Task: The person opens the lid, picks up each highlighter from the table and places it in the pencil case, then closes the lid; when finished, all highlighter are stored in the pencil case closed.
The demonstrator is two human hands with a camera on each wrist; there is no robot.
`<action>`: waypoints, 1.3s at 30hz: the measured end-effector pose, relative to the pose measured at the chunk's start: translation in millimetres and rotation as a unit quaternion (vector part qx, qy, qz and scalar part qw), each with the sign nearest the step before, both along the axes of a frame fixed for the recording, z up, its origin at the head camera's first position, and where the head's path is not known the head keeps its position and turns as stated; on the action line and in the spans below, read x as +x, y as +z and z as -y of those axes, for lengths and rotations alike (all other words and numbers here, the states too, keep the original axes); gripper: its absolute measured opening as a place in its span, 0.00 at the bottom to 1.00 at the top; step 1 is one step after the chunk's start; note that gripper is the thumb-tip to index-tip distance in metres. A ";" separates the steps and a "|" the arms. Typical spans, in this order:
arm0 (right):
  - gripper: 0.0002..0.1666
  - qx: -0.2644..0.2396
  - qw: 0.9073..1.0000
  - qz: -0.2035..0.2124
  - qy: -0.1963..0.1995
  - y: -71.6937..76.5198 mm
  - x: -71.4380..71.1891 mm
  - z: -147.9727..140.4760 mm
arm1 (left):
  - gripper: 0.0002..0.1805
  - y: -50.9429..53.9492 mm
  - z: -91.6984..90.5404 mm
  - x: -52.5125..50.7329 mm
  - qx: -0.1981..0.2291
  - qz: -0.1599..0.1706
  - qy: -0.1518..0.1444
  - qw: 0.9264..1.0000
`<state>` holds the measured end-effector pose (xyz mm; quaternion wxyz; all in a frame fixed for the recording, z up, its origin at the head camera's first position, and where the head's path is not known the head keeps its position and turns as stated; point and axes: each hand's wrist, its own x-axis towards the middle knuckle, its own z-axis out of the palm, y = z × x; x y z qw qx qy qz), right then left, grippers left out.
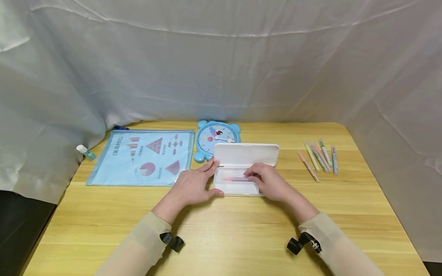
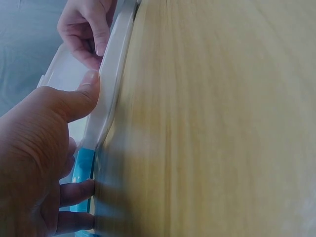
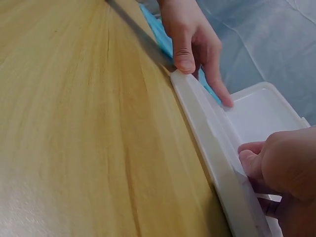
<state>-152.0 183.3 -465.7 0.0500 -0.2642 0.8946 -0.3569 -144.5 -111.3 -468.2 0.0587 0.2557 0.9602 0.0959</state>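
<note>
A white pencil case (image 1: 236,188) lies on the table with its lid (image 1: 246,154) raised. My left hand (image 1: 193,185) grips the case's left end, thumb at the front corner and a finger near the hinge side. Inside the back compartment is a pink pen (image 1: 234,179). The fingers of my right hand (image 1: 268,181) are curled at the pen's right end and pinch it, reaching into the case. In the right wrist view the right hand (image 3: 291,173) dips over the case's front wall (image 3: 197,123), and the pen is hidden there.
Several pens and markers (image 1: 319,156) lie to the right. Behind the case is a blue toy clock (image 1: 210,143), close to the lid. A blue zip document pouch (image 1: 138,159) lies at the left, with a glue stick (image 1: 86,152) beyond it. Grey curtain (image 1: 221,73) backs the table.
</note>
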 end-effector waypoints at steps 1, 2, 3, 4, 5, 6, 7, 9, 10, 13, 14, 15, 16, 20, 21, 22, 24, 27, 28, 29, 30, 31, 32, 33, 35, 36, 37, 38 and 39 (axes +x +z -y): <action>0.10 0.001 1.000 0.000 0.001 0.5 -0.1 -0.5 | 0.58 0.0 0.0 0.0 0.000 0.000 0.000 1.000; 0.10 0.000 1.000 0.001 0.003 0.9 -0.2 -1.4 | 0.58 -0.1 0.0 0.0 0.001 0.000 -0.001 1.000; 0.10 0.000 1.000 0.001 0.003 1.3 -0.2 -2.7 | 0.58 -0.1 0.0 0.0 0.001 -0.001 -0.001 1.000; 0.10 -0.004 1.000 0.001 0.003 1.6 -0.2 -4.4 | 0.58 -0.2 -0.1 -0.1 0.001 -0.001 -0.001 1.000; 0.10 -0.010 1.000 0.003 0.002 2.6 0.1 -6.2 | 0.58 -0.1 -0.1 0.0 0.002 -0.001 -0.002 1.000; 0.10 -0.016 1.000 0.004 0.000 3.7 0.4 -8.5 | 0.58 -0.1 0.0 0.0 0.001 -0.002 -0.003 1.000; 0.11 -0.024 1.000 0.005 -0.003 5.1 0.6 -11.0 | 0.58 0.0 0.1 0.0 0.001 -0.002 -0.003 1.000; 0.11 -0.034 0.999 0.000 -0.007 8.2 1.0 -17.0 | 0.58 0.9 0.6 0.4 0.001 -0.001 -0.003 1.000; 0.11 -0.040 0.999 -0.004 -0.012 10.0 1.5 -20.4 | 0.58 1.3 0.6 0.6 0.001 0.000 -0.003 1.000; 0.12 -0.049 0.998 -0.027 -0.024 16.5 3.2 -31.6 | 0.58 1.6 1.0 1.0 -0.001 0.003 -0.002 1.000; 0.12 -0.051 0.998 -0.038 -0.029 18.4 3.7 -35.8 | 0.58 1.6 1.0 0.9 -0.002 0.003 -0.003 1.000; 0.12 -0.054 0.997 -0.047 -0.034 20.3 4.2 -40.0 | 0.58 1.2 1.0 0.6 -0.002 0.004 -0.003 1.000; 0.12 -0.056 0.996 -0.058 -0.039 22.3 4.7 -44.2 | 0.58 1.0 1.1 0.6 -0.001 0.005 -0.003 1.000; 0.13 -0.067 0.992 -0.090 -0.062 29.0 6.3 -62.0 | 0.58 0.6 0.7 0.0 -0.002 0.006 -0.002 1.000; 0.14 -0.069 0.991 -0.097 -0.068 30.5 6.8 -66.3 | 0.58 0.5 0.6 -0.1 -0.001 0.007 -0.001 1.000; 0.14 -0.070 0.989 -0.105 -0.074 31.6 7.2 -70.8 | 0.58 0.8 0.5 0.0 -0.001 0.007 -0.001 1.000; 0.15 -0.074 0.987 -0.116 -0.087 33.6 8.2 -79.5 | 0.58 0.5 0.0 -0.3 -0.002 0.006 -0.001 1.000; 0.15 -0.074 0.983 -0.123 -0.111 35.5 9.3 -92.1 | 0.58 0.2 0.2 -0.5 -0.002 0.004 -0.001 1.000; 0.15 -0.073 0.982 -0.123 -0.120 35.8 9.8 -96.6 | 0.58 0.1 0.1 -0.5 -0.002 0.003 -0.001 1.000; 0.15 -0.073 0.981 -0.121 -0.129 36.1 10.4 -100.9 | 0.58 -0.1 0.1 -0.7 -0.002 0.003 -0.001 1.000; 0.15 -0.072 0.981 -0.119 -0.138 36.3 11.1 -105.4 | 0.58 0.0 0.0 -0.7 -0.002 0.003 -0.002 1.000; 0.15 -0.072 0.980 -0.115 -0.146 36.5 11.6 -109.6 | 0.58 0.1 0.0 -0.6 -0.001 0.002 -0.002 1.000; 0.15 -0.070 0.979 -0.111 -0.155 36.5 12.1 -113.9 | 0.58 0.2 0.0 -0.6 -0.001 0.002 -0.002 1.000; 0.15 -0.066 0.978 -0.108 -0.164 36.3 12.6 -118.1 | 0.58 0.3 -0.1 -0.6 -0.001 0.002 -0.003 1.000; 0.15 -0.056 0.977 -0.098 -0.183 35.3 13.5 -126.1 | 0.58 0.5 -0.1 -0.5 -0.002 0.001 -0.004 1.000; 0.16 -0.050 0.976 -0.094 -0.192 34.6 13.9 -129.9 | 0.58 0.6 -0.1 -0.5 -0.002 0.000 -0.004 1.000; 0.16 -0.044 0.975 -0.090 -0.199 33.5 14.3 -133.6 | 0.58 0.7 -0.1 -0.4 -0.002 0.000 -0.004 1.000; 0.16 -0.039 0.974 -0.086 -0.205 32.1 14.8 -137.3 | 0.58 0.8 0.0 -0.3 -0.002 0.000 -0.004 1.000; 0.16 -0.034 0.973 -0.083 -0.210 30.5 15.1 -140.8 | 0.58 0.9 0.0 -0.2 -0.002 0.000 -0.004 1.000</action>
